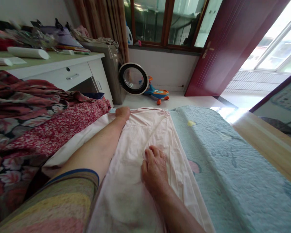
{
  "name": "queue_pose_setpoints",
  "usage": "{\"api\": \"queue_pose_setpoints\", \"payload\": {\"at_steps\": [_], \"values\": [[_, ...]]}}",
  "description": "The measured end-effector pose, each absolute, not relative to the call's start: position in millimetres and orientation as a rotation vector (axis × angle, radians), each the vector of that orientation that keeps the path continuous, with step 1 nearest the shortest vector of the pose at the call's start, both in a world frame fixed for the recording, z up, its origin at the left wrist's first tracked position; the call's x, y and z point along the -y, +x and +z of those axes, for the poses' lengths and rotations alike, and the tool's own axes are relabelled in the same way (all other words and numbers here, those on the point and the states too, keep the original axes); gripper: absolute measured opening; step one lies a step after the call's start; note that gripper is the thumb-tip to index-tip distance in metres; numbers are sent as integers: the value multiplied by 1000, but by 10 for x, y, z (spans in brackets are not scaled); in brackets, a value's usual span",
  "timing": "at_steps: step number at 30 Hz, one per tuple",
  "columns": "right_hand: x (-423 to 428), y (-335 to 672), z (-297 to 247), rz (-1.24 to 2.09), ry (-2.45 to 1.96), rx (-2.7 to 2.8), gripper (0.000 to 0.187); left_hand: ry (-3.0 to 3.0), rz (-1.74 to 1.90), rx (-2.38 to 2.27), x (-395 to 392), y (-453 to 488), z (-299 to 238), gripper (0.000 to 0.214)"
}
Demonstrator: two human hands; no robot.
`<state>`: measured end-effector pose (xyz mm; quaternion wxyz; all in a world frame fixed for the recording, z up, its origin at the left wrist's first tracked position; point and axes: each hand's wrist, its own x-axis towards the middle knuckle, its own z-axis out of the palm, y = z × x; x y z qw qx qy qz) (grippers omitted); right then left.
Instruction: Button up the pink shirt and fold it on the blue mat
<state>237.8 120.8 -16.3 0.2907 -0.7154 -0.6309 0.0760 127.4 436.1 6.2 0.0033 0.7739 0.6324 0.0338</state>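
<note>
A pale pink shirt [129, 181] lies spread out in front of me, with a seam running across near its far end. A pale sleeve stretches off to the left beneath my forearm. At the shirt's far left corner, my left hand [122, 113] is closed on the cloth; its fingertips are hidden. My right hand [156, 170] rests palm down on the middle of the shirt, fingers loosely bent and slightly apart on the fabric. Creases run along the shirt's right side. Beneath it is a light blue quilted cover [215, 155].
Flowered red and dark cloth [38, 129] is heaped on the left. Behind it stands a white cabinet [58, 76] with clutter on top, beside a washing machine [112, 64] whose round door [133, 78] hangs open. A blue and orange ride-on toy [158, 93] and a dark red door [223, 42] are beyond.
</note>
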Motion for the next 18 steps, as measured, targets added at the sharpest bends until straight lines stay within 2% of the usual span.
{"api": "queue_pose_setpoints", "payload": {"at_steps": [4, 7, 12, 18], "values": [[-1201, 2379, -156, 216, -1919, 1692, 34, 2470, 248, -2087, -4246, 1267, -41, 47], [-1196, 2378, -152, 210, -1916, 1700, 33, 2588, 291, -2032, -4161, 1269, -87, 45], [-1207, 2381, -146, 214, -1938, 1702, 33, 2693, 241, -1875, -4030, 1215, -190, 39], [-1214, 2386, -142, 219, -1939, 1706, 34, 2583, 177, -2003, -3989, 1162, -189, 41]]}}
